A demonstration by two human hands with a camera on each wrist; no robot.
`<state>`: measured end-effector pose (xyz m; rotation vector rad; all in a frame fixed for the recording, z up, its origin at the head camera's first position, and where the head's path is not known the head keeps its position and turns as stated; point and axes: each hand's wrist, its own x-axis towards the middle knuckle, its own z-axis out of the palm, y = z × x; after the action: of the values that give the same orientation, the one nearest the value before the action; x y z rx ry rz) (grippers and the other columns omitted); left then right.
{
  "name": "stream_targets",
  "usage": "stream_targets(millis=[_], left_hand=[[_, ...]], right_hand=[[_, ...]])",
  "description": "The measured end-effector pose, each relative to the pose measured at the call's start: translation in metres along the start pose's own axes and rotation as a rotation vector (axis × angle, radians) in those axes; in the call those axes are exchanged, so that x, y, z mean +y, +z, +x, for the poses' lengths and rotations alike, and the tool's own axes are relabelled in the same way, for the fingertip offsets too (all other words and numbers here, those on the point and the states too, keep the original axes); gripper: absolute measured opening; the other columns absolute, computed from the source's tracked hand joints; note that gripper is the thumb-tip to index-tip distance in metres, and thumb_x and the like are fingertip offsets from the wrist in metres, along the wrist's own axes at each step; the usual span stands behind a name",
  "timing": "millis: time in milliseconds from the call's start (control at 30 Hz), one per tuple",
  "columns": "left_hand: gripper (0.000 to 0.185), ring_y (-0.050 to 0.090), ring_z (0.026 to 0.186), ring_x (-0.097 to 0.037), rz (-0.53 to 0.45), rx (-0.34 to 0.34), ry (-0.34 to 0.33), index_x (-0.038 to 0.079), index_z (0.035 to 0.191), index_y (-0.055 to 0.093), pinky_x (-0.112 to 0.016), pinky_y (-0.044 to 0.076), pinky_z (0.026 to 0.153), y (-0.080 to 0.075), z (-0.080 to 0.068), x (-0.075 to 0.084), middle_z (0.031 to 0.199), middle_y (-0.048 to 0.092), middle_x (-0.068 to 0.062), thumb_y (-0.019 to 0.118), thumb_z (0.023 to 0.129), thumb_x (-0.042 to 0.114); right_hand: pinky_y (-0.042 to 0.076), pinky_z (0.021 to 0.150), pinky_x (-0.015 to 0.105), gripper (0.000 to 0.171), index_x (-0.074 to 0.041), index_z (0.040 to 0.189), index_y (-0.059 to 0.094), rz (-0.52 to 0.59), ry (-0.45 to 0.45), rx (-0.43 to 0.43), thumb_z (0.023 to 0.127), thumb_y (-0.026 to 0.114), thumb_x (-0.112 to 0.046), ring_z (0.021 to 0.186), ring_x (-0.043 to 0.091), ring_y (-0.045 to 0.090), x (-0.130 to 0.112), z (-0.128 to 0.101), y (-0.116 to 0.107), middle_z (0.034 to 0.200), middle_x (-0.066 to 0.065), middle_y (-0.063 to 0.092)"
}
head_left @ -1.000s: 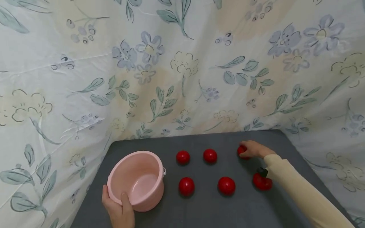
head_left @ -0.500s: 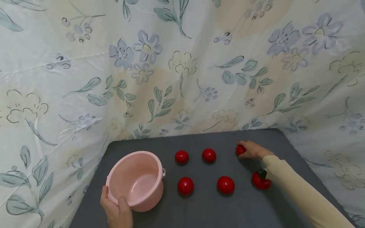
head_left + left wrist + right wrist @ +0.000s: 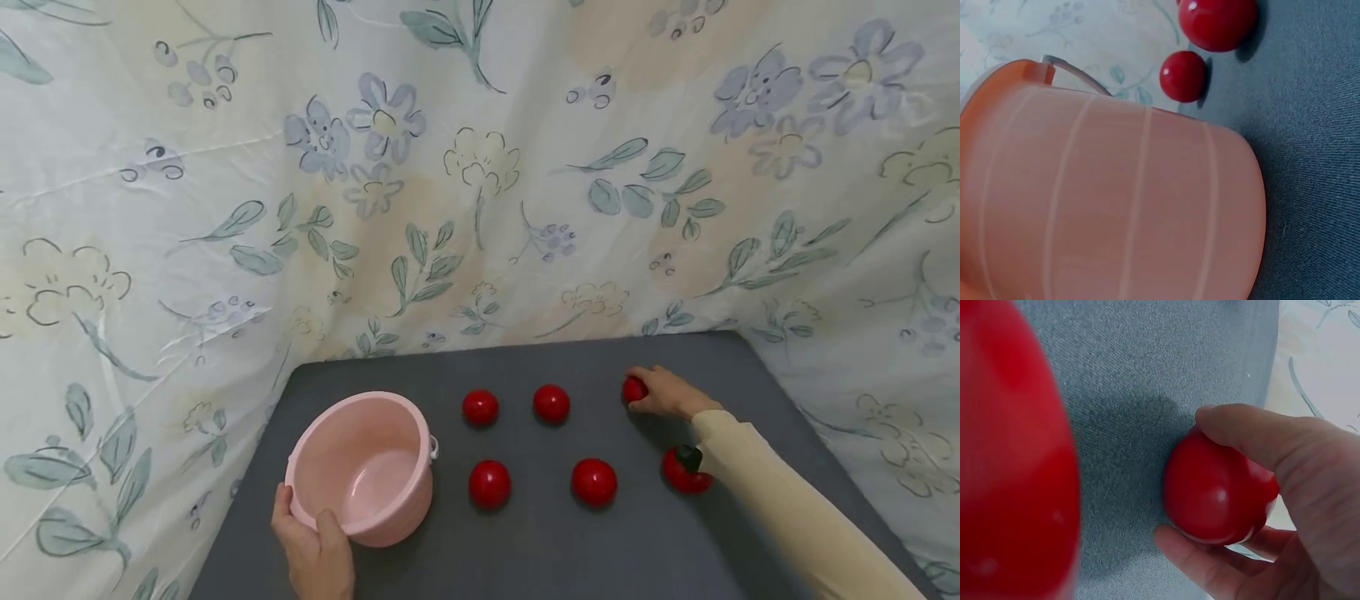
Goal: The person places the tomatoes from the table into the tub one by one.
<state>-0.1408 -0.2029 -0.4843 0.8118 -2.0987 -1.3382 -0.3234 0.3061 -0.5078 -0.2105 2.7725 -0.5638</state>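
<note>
A pink bucket [image 3: 431, 492] stands at the left of the dark table. My left hand [image 3: 315, 546] grips its near rim, with the thumb over the inner side and the fingers outside. In the left wrist view the ribbed bucket wall [image 3: 1104, 194] fills much of the picture. At the far right my right hand [image 3: 663, 392] holds a glossy red ball [image 3: 1210, 487] between thumb and fingers, close over the cloth. Nearer along that forearm lies another red round thing [image 3: 678, 479], partly hidden by a dark piece and the sleeve.
Between bucket and right arm stand several more red balls: two farther back, left [image 3: 480, 407] and right [image 3: 551, 404], and two nearer, left [image 3: 490, 484] and right [image 3: 594, 482]. Floral cloth [image 3: 480, 183] hangs behind and beside the grey-covered table [image 3: 540, 550].
The head view shifts slightly. Both hands keep their places, the left on the bucket rim and the right at the far red ball.
</note>
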Motion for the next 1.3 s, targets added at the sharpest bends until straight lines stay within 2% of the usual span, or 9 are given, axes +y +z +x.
stream_targets(millis=[200,333,467,633,800,900,1067,1200,1300], left_hand=[[0.062,0.041,0.137,-0.051,-0.01,0.012,0.022,0.017,0.156,0.027,-0.064,0.028,0.099,0.003,-0.001,-0.004,0.165,0.032,-0.008,0.041,0.097,0.015],[0.061,0.039,0.142,-0.046,-0.045,0.017,0.039,0.018,0.156,0.028,-0.06,0.028,0.103,0.003,0.001,0.0,0.165,0.033,-0.009,0.041,0.097,0.016],[0.06,0.035,0.147,-0.037,-0.08,-0.003,0.07,0.017,0.156,0.027,-0.056,0.027,0.11,0.005,0.005,0.005,0.166,0.031,-0.007,0.041,0.098,0.015],[0.061,0.033,0.149,-0.032,-0.117,-0.037,0.117,0.012,0.157,0.026,-0.044,0.024,0.119,0.008,0.009,0.007,0.166,0.03,-0.008,0.042,0.098,0.014],[0.061,0.029,0.152,-0.03,-0.088,-0.045,0.086,0.013,0.156,0.027,-0.03,0.02,0.121,0.003,0.001,-0.003,0.167,0.027,-0.003,0.041,0.097,0.012],[0.06,0.029,0.153,-0.03,-0.072,-0.037,0.072,0.015,0.156,0.028,-0.033,0.021,0.122,0.001,-0.003,-0.004,0.167,0.027,0.0,0.041,0.097,0.013],[0.06,0.028,0.153,-0.031,-0.068,-0.07,0.069,0.017,0.157,0.027,-0.05,0.021,0.122,0.005,-0.003,-0.002,0.168,0.025,0.0,0.041,0.098,0.015],[0.06,0.029,0.152,-0.031,-0.087,-0.079,0.084,0.015,0.157,0.027,-0.047,0.021,0.122,0.008,-0.002,0.0,0.168,0.024,-0.001,0.041,0.098,0.015],[0.059,0.03,0.152,-0.033,-0.076,-0.062,0.082,0.015,0.156,0.028,-0.05,0.023,0.121,0.007,-0.003,-0.001,0.168,0.026,-0.001,0.04,0.098,0.015]], right_hand=[[0.052,0.084,0.054,0.068,0.001,0.145,0.046,-0.006,0.025,-0.015,0.089,0.074,-0.026,0.102,0.038,0.057,0.0,0.002,0.001,0.122,0.031,0.053],[0.052,0.083,0.052,0.069,0.002,0.144,0.046,0.014,0.004,-0.011,0.088,0.074,-0.026,0.102,0.038,0.056,0.002,0.004,-0.004,0.121,0.031,0.053],[0.053,0.084,0.052,0.069,0.0,0.145,0.043,0.047,0.022,-0.015,0.09,0.072,-0.029,0.104,0.04,0.055,0.005,0.004,-0.007,0.123,0.032,0.05],[0.053,0.086,0.057,0.07,-0.001,0.144,0.041,0.07,0.03,-0.018,0.089,0.072,-0.031,0.107,0.045,0.054,0.007,0.005,-0.014,0.123,0.034,0.047],[0.053,0.081,0.046,0.069,0.002,0.142,0.044,0.044,-0.012,-0.087,0.088,0.074,-0.031,0.103,0.038,0.056,0.007,0.001,-0.019,0.12,0.029,0.054],[0.054,0.08,0.043,0.068,0.004,0.139,0.045,0.021,-0.04,-0.088,0.088,0.073,-0.031,0.101,0.036,0.058,-0.001,0.0,-0.036,0.118,0.027,0.057],[0.057,0.079,0.042,0.069,0.01,0.138,0.042,0.016,-0.062,-0.027,0.089,0.072,-0.029,0.101,0.035,0.061,-0.014,-0.012,-0.073,0.121,0.029,0.058],[0.058,0.079,0.044,0.067,0.008,0.138,0.041,0.035,-0.113,0.022,0.09,0.072,-0.026,0.104,0.037,0.06,-0.03,-0.024,-0.104,0.124,0.028,0.057],[0.059,0.079,0.044,0.067,0.005,0.138,0.041,0.038,-0.138,0.033,0.089,0.074,-0.026,0.107,0.039,0.058,-0.042,-0.03,-0.123,0.127,0.027,0.057]])
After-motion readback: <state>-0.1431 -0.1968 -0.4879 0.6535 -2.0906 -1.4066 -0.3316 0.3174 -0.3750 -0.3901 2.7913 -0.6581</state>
